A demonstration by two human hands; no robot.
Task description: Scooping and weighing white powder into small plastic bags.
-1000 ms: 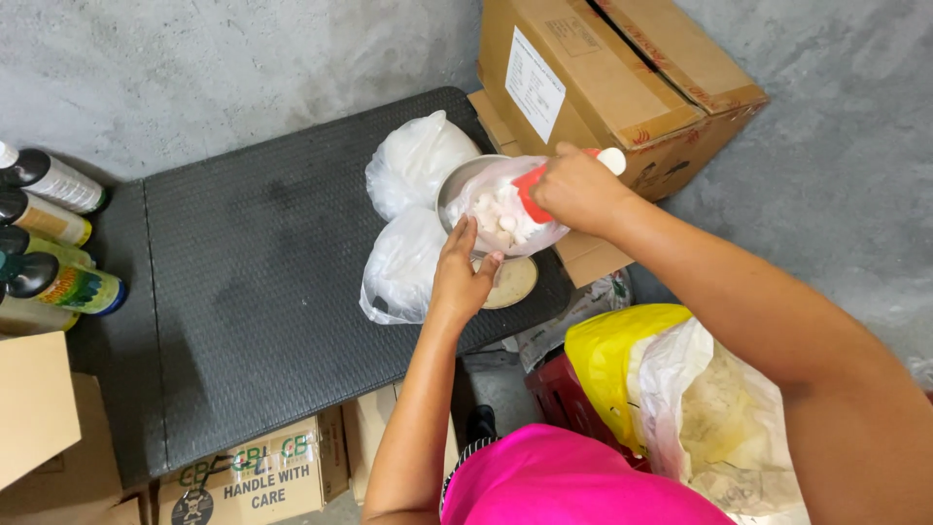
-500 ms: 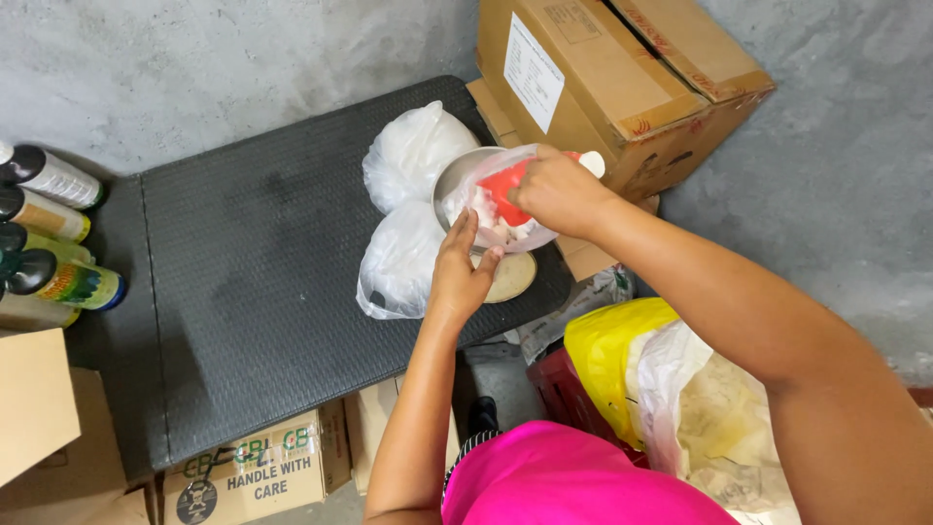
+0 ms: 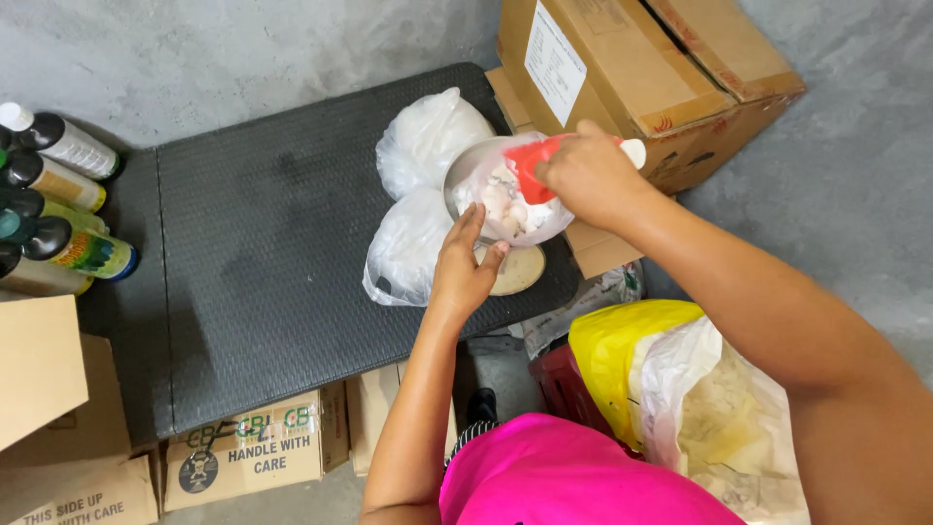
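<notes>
Fingers of the right hand (image 3: 588,175) closed round a red plastic scoop (image 3: 533,165), hiding its handle; the left hand (image 3: 465,267), spread, steadied the clear plastic bag (image 3: 510,209) near the black tabletop's (image 3: 262,272) right edge.

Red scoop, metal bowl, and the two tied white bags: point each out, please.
red scoop (image 3: 528,167), head view, on its red blade.
metal bowl (image 3: 457,180), head view, left rim.
white bags (image 3: 428,136), head view, upper bag's middle.

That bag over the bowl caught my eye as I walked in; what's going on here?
A person's right hand holds a red scoop in a clear bag of white pieces set in a metal bowl. The left hand steadies the bag from below. Two filled white bags lie beside it on the dark table.
</notes>
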